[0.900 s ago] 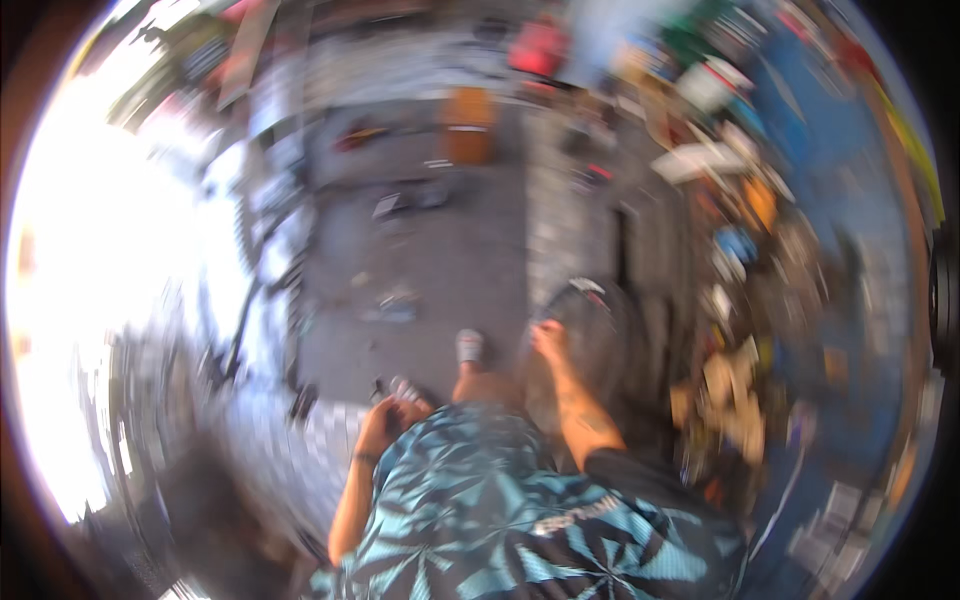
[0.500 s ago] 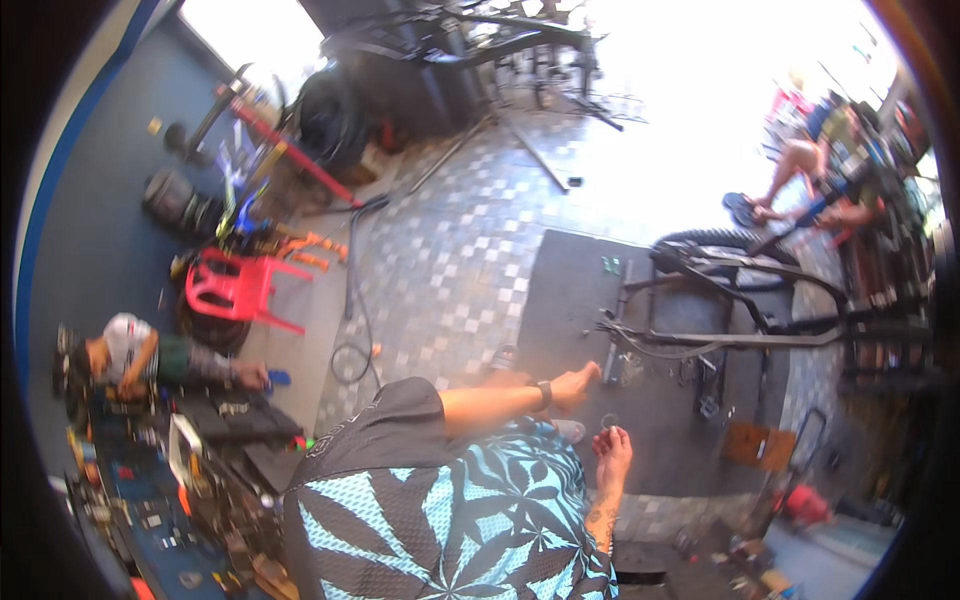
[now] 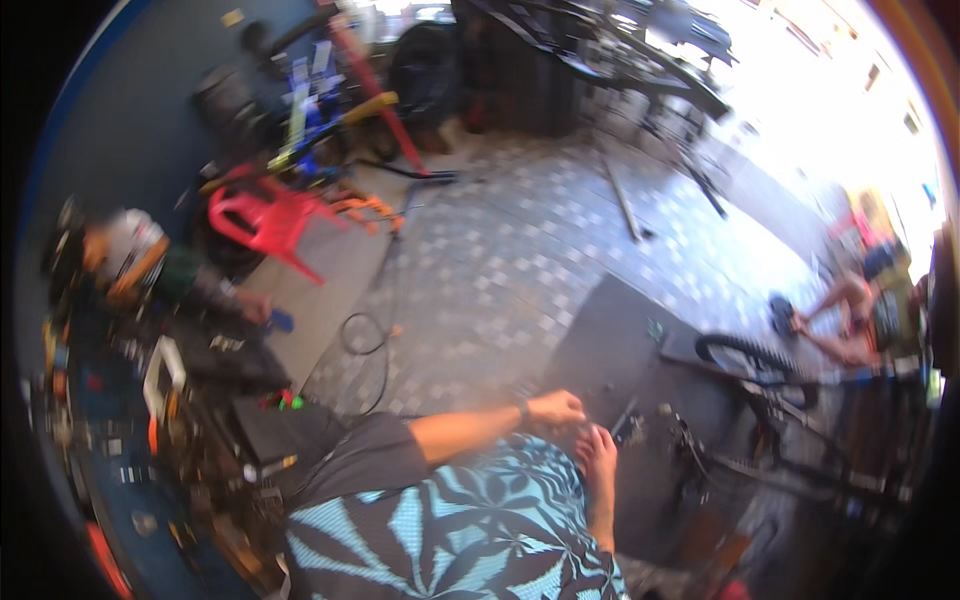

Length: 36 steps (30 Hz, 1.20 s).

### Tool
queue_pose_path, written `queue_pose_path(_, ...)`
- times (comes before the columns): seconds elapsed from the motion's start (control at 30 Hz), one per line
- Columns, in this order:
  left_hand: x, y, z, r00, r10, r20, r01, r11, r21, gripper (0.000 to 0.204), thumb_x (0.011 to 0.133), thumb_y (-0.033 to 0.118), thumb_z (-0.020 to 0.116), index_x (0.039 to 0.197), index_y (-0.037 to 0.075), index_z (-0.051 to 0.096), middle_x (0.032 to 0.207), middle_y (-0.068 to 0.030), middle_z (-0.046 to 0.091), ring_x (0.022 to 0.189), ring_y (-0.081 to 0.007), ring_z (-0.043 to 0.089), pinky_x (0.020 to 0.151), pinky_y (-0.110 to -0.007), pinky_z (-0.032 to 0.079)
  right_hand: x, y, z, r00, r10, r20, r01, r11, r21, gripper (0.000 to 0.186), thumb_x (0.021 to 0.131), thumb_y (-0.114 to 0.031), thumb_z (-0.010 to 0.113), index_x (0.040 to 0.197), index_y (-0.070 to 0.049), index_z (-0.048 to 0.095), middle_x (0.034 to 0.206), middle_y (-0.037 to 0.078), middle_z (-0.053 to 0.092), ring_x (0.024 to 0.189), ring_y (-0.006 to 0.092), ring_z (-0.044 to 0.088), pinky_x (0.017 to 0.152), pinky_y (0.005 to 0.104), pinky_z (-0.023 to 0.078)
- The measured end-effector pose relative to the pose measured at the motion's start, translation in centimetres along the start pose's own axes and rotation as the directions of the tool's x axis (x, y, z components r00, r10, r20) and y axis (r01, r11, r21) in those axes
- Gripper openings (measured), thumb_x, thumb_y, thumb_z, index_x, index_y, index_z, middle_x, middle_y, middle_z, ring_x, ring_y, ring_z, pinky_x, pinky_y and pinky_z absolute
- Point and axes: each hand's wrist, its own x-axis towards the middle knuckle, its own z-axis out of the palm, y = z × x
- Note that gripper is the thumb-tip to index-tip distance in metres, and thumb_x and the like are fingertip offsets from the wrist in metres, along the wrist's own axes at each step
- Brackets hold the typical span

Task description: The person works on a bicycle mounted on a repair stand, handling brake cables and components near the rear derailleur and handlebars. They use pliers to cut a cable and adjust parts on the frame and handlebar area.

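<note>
My left hand [image 3: 555, 408], with a dark band at the wrist, reaches across from the left with curled fingers. Just below and right of it is my right hand [image 3: 598, 455], its fingers raised and bent around something small that blur hides. The two hands are close together at my patterned shirt's front, over a dark floor mat [image 3: 610, 340]. Beyond them on the right lies a dark bicycle frame [image 3: 760, 430] with a knobby tire [image 3: 745, 352].
A cluttered bench [image 3: 140, 480] runs along the left, with a seated person [image 3: 130, 255] beside it. A red plastic chair [image 3: 265, 215], a hose [image 3: 365, 330] and bike frames line the back left. Another person [image 3: 850, 310] sits at the right by the bright doorway.
My view swung sharply round from the mat, then shifted slightly, so the bike sits lower and farther right. My hands have come closer together.
</note>
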Motion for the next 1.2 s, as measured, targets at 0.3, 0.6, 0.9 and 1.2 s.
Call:
queue_pose_path(0.3, 0.5, 2.6, -6.3, 0.996, -0.078, 0.036, 0.076, 0.995, 0.067, 0.021, 0.107, 0.024, 0.066, 0.102, 0.004, 0.071, 0.082, -0.001, 0.067, 0.068, -0.0096, 0.062, 0.058, -0.026, 0.049, 3.0, -1.4, 5.6, 0.993, -0.014, -0.119, 0.01, 0.999, -0.033, 0.038, 0.103, -0.035, 0.072, 0.125, -0.004, 0.066, 0.107, 0.008, 0.075, 0.085, 0.0125, 0.071, 0.071, 0.0265, 0.059)
queue_pose_path(0.6, 2.5, 1.7, -7.0, 0.987, -0.119, 0.111, 0.106, 0.988, 0.113, 0.02, 0.105, 0.022, 0.068, 0.098, 0.004, 0.072, 0.079, -0.0006, 0.066, 0.066, -0.0102, 0.061, 0.06, -0.027, 0.05, 3.3, 1.9, 5.6, 0.964, 0.038, -0.262, -0.029, 0.999, 0.036, 0.033, 0.104, -0.032, 0.071, 0.123, -0.005, 0.067, 0.103, 0.007, 0.075, 0.081, 0.0133, 0.071, 0.069, 0.0281, 0.059)
queue_pose_path(0.9, 4.7, 5.6, -4.8, 0.945, -0.202, 0.257, 0.127, 0.952, 0.279, 0.025, 0.106, 0.026, 0.067, 0.108, 0.002, 0.071, 0.081, -0.0031, 0.066, 0.067, -0.0106, 0.062, 0.056, -0.026, 0.049, 2.7, 1.9, 3.9, 0.944, 0.058, -0.326, -0.026, 0.994, 0.102, 0.035, 0.101, -0.036, 0.074, 0.119, -0.006, 0.07, 0.106, 0.007, 0.076, 0.086, 0.0155, 0.072, 0.072, 0.0309, 0.06)
queue_pose_path(1.2, 6.4, 6.0, -4.2, 0.956, -0.285, 0.072, 0.241, 0.898, 0.367, 0.029, 0.106, 0.027, 0.065, 0.12, 0.003, 0.071, 0.096, -0.0071, 0.069, 0.07, -0.0135, 0.064, 0.061, -0.028, 0.055, 6.2, 3.4, 0.2, 0.846, 0.161, -0.508, -0.099, 0.984, 0.147, 0.028, 0.1, -0.03, 0.074, 0.111, -0.005, 0.07, 0.1, 0.008, 0.074, 0.081, 0.0159, 0.073, 0.064, 0.03, 0.06)
